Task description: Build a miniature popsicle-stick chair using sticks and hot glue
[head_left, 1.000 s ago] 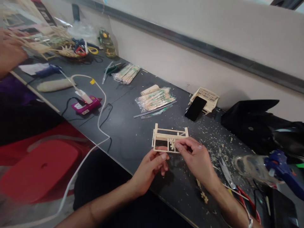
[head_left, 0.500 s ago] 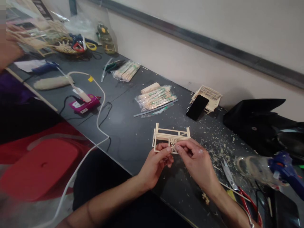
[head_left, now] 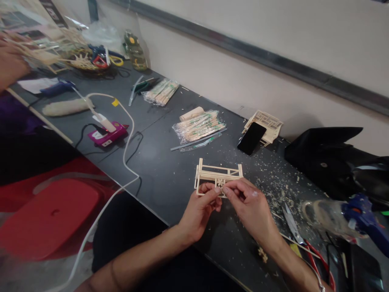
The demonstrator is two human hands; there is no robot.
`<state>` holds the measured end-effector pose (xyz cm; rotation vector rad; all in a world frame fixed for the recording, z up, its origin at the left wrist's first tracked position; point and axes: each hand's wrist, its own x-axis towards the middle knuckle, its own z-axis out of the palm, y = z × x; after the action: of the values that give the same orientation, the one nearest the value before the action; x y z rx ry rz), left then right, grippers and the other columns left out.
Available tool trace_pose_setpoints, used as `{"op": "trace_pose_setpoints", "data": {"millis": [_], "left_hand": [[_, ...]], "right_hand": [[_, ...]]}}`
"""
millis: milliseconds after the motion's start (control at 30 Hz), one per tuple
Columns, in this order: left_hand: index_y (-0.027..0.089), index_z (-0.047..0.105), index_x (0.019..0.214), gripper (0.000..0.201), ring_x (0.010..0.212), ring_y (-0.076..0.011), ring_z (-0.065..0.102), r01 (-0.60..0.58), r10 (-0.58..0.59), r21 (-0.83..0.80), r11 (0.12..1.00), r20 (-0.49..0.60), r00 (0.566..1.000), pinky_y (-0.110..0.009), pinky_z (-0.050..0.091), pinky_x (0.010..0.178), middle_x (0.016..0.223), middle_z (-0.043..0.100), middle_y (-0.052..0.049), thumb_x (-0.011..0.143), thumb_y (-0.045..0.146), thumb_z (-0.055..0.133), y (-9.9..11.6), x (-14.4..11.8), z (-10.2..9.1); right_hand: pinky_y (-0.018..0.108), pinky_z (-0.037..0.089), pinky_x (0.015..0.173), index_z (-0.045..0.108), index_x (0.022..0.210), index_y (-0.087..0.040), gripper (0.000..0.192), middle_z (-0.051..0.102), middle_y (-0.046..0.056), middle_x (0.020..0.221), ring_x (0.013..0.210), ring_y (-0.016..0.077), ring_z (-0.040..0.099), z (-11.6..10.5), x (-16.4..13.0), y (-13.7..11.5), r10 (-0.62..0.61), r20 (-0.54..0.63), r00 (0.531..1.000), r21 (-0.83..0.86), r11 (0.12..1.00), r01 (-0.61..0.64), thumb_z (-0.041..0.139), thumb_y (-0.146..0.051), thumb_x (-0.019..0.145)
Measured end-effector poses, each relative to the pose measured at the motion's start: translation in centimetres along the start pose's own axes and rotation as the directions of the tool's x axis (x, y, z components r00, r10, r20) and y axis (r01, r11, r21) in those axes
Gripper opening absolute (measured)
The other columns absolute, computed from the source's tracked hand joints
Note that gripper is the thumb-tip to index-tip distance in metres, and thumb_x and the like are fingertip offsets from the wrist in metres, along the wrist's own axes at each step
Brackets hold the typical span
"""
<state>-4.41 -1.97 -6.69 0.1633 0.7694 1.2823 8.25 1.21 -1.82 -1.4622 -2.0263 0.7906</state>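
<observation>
Nearest: left hand point(head_left: 199, 209) and right hand point(head_left: 251, 205), fingertips meeting at the lower edge of a small stick frame point(head_left: 217, 176). Left thumb and forefinger pinched shut on the frame's bottom rail; right thumb and forefinger pinched likewise, just beside the left, at a tiny flower-shaped piece point(head_left: 219, 183) set in the frame. Whether the right fingers grip the piece itself or the rail beside it: cannot tell. Frame upright, slightly tilted, above the near part of the dark table point(head_left: 161, 170); resting on it or lifted clear, not clear from this view.

To the right of the hands: scissors point(head_left: 291, 225) lying flat among wood shavings point(head_left: 273, 186), red-handled cutters point(head_left: 319, 253) beyond the wrist, a roll of clear tape point(head_left: 322, 213), a blue glue gun point(head_left: 361, 217). To the left: a white cable point(head_left: 127, 134) looping off the table edge, a pink power strip point(head_left: 107, 134).

Farther back: a packet of wrapped sticks point(head_left: 199, 125), a black phone point(head_left: 251, 138) leaning on a finished lattice model point(head_left: 267, 121), a black bag point(head_left: 328, 156) against the wall. A second packet of sticks point(head_left: 161, 91) farther along.

At the far left corner: another person's hand point(head_left: 10, 61) among loose sticks, well apart from the frame.
</observation>
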Motion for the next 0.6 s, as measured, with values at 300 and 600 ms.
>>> {"op": "trace_pose_setpoints", "data": {"millis": [300, 600], "left_hand": [[0.014, 0.065, 0.07, 0.033, 0.056, -0.0087, 0.051, 0.019, -0.018, -0.03, 0.999, 0.009, 1.0, -0.023, 0.042, 0.053, 0.067, 0.057, 0.002, 0.06, 0.034, 0.089, -0.06, 0.17, 0.07], [0.013, 0.067, 0.072, 0.03, 0.057, -0.0079, 0.05, 0.003, -0.003, -0.024, 1.0, 0.028, 1.0, -0.022, 0.042, 0.053, 0.069, 0.057, 0.001, 0.06, 0.03, 0.089, -0.13, 0.31, 0.07]], "right_hand": [[0.025, 0.045, 0.06, 0.068, 0.078, -0.022, 0.017, 0.066, 0.0, 0.075, 0.066, 0.0142, 0.061, 0.0, -0.02, 0.05, 0.009, -0.001, 1.0, 0.02, 1.0, -0.009, 0.056, -0.028, 0.088], [0.025, 0.046, 0.059, 0.068, 0.077, -0.023, 0.017, 0.065, 0.0, 0.074, 0.064, 0.0142, 0.061, -0.08, 0.01, -0.15, 0.018, 0.006, 1.0, 0.004, 1.0, -0.018, 0.056, -0.028, 0.088]]}}
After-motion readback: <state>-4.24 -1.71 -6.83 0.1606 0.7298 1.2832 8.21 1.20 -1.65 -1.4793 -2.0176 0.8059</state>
